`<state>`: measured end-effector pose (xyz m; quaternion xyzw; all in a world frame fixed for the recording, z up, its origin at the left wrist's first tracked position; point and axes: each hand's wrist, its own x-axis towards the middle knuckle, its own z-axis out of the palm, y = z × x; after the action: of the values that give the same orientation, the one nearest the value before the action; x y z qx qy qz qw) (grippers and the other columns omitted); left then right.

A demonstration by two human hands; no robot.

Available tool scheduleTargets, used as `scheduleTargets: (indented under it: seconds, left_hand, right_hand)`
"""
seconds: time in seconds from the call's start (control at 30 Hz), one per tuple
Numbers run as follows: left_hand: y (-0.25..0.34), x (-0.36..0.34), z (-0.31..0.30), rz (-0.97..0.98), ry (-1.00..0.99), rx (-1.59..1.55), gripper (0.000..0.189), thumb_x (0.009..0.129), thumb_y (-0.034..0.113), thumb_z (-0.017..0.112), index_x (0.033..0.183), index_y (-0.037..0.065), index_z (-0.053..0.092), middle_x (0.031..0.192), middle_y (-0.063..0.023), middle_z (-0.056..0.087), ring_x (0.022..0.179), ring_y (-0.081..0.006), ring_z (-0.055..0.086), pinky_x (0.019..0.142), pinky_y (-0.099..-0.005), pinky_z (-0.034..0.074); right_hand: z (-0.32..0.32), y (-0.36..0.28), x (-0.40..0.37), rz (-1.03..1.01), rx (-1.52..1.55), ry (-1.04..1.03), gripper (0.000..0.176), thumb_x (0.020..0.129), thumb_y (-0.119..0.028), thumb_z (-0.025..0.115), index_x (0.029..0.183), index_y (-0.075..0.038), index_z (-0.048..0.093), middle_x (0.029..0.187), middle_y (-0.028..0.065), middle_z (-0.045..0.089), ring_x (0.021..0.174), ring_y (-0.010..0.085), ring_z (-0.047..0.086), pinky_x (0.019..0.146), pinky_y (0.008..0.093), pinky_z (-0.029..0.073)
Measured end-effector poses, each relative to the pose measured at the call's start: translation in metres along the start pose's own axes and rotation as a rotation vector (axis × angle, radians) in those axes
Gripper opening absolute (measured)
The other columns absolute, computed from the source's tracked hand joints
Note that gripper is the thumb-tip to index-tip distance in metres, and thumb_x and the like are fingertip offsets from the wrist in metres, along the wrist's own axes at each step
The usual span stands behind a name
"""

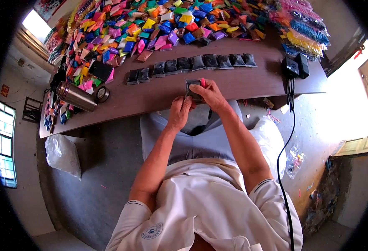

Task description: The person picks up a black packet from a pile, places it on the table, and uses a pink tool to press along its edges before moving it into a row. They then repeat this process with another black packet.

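Note:
Both hands meet at the front edge of the brown table [159, 97]. Between them is a small clear packet with dark contents [191, 83]. My left hand [180, 112] pinches its lower left side. My right hand [210, 94] holds its right side, thumb across the front, with a small pink-red item [203, 83] at the fingers. Beyond the hands, a row of similar dark packets [197, 62] lies across the table, some touching.
Many colourful packets [150, 25] are heaped at the back and left. A metal flask [76, 96] lies on the left beside its round lid [103, 94]. Black adapters [296, 66] with a hanging cable stand right. White plastic bags [62, 155] sit on the floor.

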<state>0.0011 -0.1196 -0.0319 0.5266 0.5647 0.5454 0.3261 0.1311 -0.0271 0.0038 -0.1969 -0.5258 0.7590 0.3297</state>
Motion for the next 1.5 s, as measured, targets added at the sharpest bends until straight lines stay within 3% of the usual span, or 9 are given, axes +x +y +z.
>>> scheduleTargets:
  seconds: [0.23, 0.3, 0.53, 0.77, 0.97, 1.03, 1.07, 1.13, 1.5]
  left_hand:
    - [-0.003, 0.001, 0.000, 0.159, -0.071, 0.257, 0.045, 0.096, 0.037, 0.044, 0.074, 0.001, 0.060, 0.070, -0.0094, 0.061, 0.067, -0.0178, 0.057, 0.063, -0.0303, 0.046]
    - [-0.003, -0.001, 0.003, -0.007, 0.028, 0.033, 0.045, 0.096, 0.037, 0.044, 0.075, 0.000, 0.060, 0.071, -0.0091, 0.061, 0.066, -0.0173, 0.057, 0.063, -0.0303, 0.046]
    - [0.001, 0.000, 0.001, -0.009, 0.026, -0.068, 0.044, 0.096, 0.036, 0.043, 0.076, 0.000, 0.058, 0.071, -0.0087, 0.060, 0.065, -0.0160, 0.056, 0.062, -0.0292, 0.045]
    - [0.001, 0.000, 0.003, 0.039, -0.006, -0.022, 0.044, 0.097, 0.035, 0.043, 0.075, 0.001, 0.058, 0.069, -0.0063, 0.059, 0.064, -0.0136, 0.053, 0.061, -0.0287, 0.043]
    - [0.004, 0.000, -0.001, -0.006, 0.000, -0.081, 0.045, 0.096, 0.038, 0.043, 0.073, 0.002, 0.057, 0.069, -0.0043, 0.058, 0.064, -0.0120, 0.051, 0.060, -0.0275, 0.042]
    - [0.003, 0.001, -0.003, -0.011, -0.030, -0.081, 0.046, 0.096, 0.040, 0.043, 0.072, 0.003, 0.057, 0.069, -0.0037, 0.057, 0.063, -0.0116, 0.050, 0.060, -0.0267, 0.041]
    - [0.003, 0.001, -0.003, -0.023, -0.046, -0.085, 0.047, 0.095, 0.042, 0.043, 0.072, 0.004, 0.057, 0.069, -0.0034, 0.056, 0.063, -0.0114, 0.049, 0.060, -0.0262, 0.041]
    - [0.004, 0.002, -0.005, -0.036, -0.062, -0.090, 0.048, 0.095, 0.043, 0.042, 0.072, 0.004, 0.056, 0.068, -0.0031, 0.055, 0.063, -0.0113, 0.049, 0.060, -0.0257, 0.040]
    - [0.007, 0.003, -0.005, -0.108, -0.085, -0.211, 0.056, 0.093, 0.054, 0.040, 0.076, 0.003, 0.059, 0.070, -0.0037, 0.058, 0.066, -0.0102, 0.051, 0.063, -0.0252, 0.041]
  right_hand:
    - [-0.004, 0.008, 0.001, -0.064, -0.008, 0.025, 0.022, 0.084, -0.018, 0.063, 0.071, -0.001, 0.059, 0.064, 0.0046, 0.059, 0.053, 0.0137, 0.058, 0.046, 0.0268, 0.049]
    - [-0.009, 0.015, 0.005, -0.045, -0.052, 0.042, 0.020, 0.085, -0.018, 0.062, 0.072, -0.002, 0.060, 0.063, 0.0021, 0.058, 0.053, 0.0110, 0.055, 0.047, 0.0261, 0.046]
    - [-0.001, 0.001, 0.001, 0.042, -0.097, -0.089, 0.017, 0.085, -0.018, 0.062, 0.088, -0.002, 0.057, 0.073, 0.0022, 0.059, 0.062, 0.0116, 0.058, 0.057, 0.0264, 0.051]
    - [-0.012, 0.012, 0.003, -0.009, -0.091, -0.099, 0.015, 0.085, -0.016, 0.060, 0.087, -0.002, 0.058, 0.073, 0.0029, 0.060, 0.063, 0.0123, 0.059, 0.057, 0.0272, 0.052]
    - [0.001, -0.017, -0.005, 0.122, 0.062, 0.015, 0.018, 0.088, -0.019, 0.054, 0.082, -0.003, 0.058, 0.065, 0.0018, 0.056, 0.050, 0.0118, 0.050, 0.047, 0.0271, 0.041]
    - [-0.007, -0.003, 0.005, 0.301, 0.139, 0.417, 0.021, 0.090, -0.023, 0.055, 0.081, -0.004, 0.057, 0.060, -0.0020, 0.048, 0.044, 0.0104, 0.040, 0.043, 0.0255, 0.033]
    - [-0.017, 0.004, 0.009, 0.302, 0.139, 0.418, 0.021, 0.090, -0.023, 0.055, 0.081, -0.004, 0.057, 0.060, -0.0020, 0.048, 0.044, 0.0104, 0.040, 0.043, 0.0255, 0.033]
    - [-0.032, 0.007, 0.009, 0.205, 0.194, -0.071, 0.019, 0.089, -0.024, 0.057, 0.080, -0.006, 0.056, 0.058, -0.0043, 0.044, 0.044, 0.0091, 0.034, 0.042, 0.0248, 0.028]
    - [-0.025, 0.002, 0.007, 0.063, 0.060, -0.196, 0.024, 0.080, -0.027, 0.071, 0.084, -0.008, 0.057, 0.063, -0.0049, 0.047, 0.050, 0.0048, 0.037, 0.043, 0.0214, 0.027]
